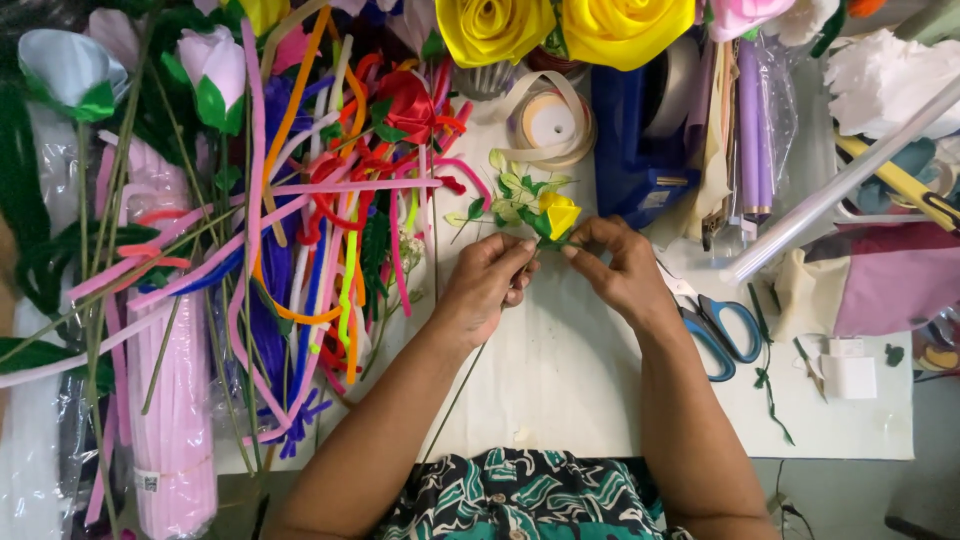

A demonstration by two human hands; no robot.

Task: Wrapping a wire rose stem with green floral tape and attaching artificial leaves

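Both forearms angled in from the near edge. Left hand [487, 285] fingers pinched on green stem [470, 375]; right hand [620, 268] fingertips pinching under small yellow flower [560, 213].

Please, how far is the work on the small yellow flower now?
Done: the yellow bud already sits on a thin stem with green leaves. In hand: left hand and right hand pinch just under the bud. Left: cannot tell; scissors lie beside, untouched.

The two big yellow roses [555, 30] run off the top edge — only their lower halves show. The scissors [722, 330] lie partly hidden behind the right hand [625, 270].
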